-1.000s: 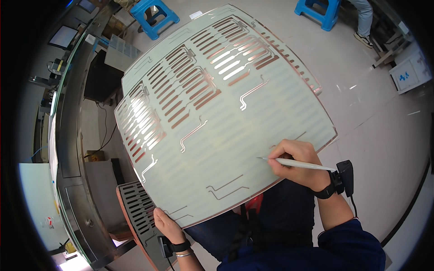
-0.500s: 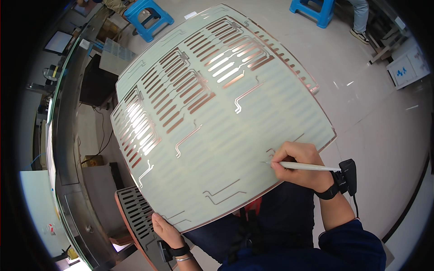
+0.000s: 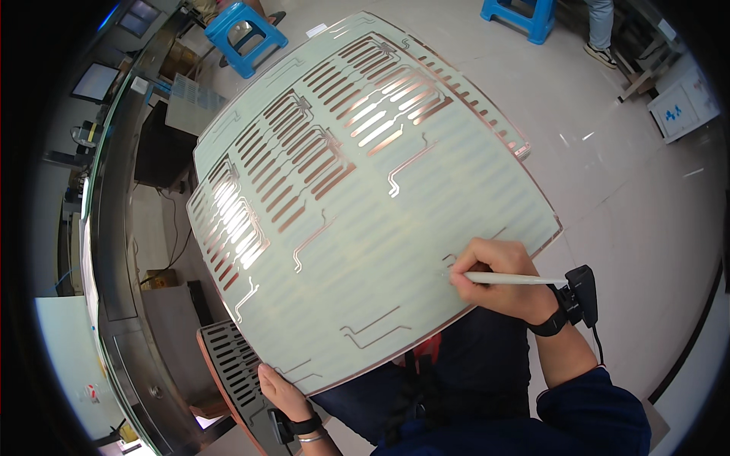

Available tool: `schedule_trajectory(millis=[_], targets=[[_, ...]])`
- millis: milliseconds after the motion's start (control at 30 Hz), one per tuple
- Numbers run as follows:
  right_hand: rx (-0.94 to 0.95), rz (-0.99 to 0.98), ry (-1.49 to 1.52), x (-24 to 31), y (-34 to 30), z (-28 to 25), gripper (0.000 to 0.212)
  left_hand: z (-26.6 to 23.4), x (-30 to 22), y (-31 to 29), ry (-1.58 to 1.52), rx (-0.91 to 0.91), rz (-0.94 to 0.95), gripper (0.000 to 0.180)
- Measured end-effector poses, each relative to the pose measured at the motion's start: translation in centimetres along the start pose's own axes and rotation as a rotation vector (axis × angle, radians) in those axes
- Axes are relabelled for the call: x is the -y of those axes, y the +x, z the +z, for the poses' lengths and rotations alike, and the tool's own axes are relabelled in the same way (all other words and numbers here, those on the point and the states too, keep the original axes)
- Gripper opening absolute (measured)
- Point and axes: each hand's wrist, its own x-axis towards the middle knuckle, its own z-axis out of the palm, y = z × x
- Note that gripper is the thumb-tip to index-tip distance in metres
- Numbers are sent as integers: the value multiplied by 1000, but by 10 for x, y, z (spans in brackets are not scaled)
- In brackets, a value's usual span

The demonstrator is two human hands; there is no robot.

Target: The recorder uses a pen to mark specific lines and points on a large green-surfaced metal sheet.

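Observation:
A large pale green circuit board panel [image 3: 365, 251] with copper traces lies tilted over my lap. My right hand [image 3: 498, 277] pinches a slim white pen-shaped tool [image 3: 521, 279] near its thin point. That point is at the panel's surface, beside a short copper trace [image 3: 449, 259] near the right edge; whether it touches, I cannot tell. My left hand [image 3: 283, 391] grips the panel's near left edge, thumb on top and fingers hidden beneath. Another panel shows under the far and right edges of this one. Both wrists wear black straps with small devices.
At lower left a dark grey slotted panel [image 3: 232, 361] stands beside my left hand. A metal workbench [image 3: 114, 266] runs along the left. Blue stools [image 3: 243, 34] and a white cabinet [image 3: 683, 110] stand farther off. A person's leg [image 3: 601, 26] shows at top right.
The view has shifted slightly, so the panel sits a little lower and left. My right hand keeps its pinch on the white tool; my left hand keeps the same hold.

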Motion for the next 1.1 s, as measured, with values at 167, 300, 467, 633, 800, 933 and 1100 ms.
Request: schedule_trajectory(millis=[167, 300, 467, 633, 800, 933, 1100], targets=[[23, -80, -1, -1, 0, 4, 13, -1, 2, 0, -20, -7, -9, 44], [7, -53, 19, -2, 0, 6, 13, -1, 1, -1, -22, 8, -4, 44], [12, -92, 18, -2, -1, 7, 12, 2, -5, -3, -18, -5, -1, 44], [43, -104, -19, -1, 0, 5, 13, 0, -2, -1, -17, 8, 0, 43], [57, -92, 5, -2, 0, 3, 12, 0, -2, -1, 5, 7, -4, 43], [-7, -15, 5, 1, 2, 5, 12, 0, -1, -1, -9, 3, -4, 43], [138, -91, -9, 2, 2, -2, 14, 2, -3, -1, -29, -7, -2, 43]])
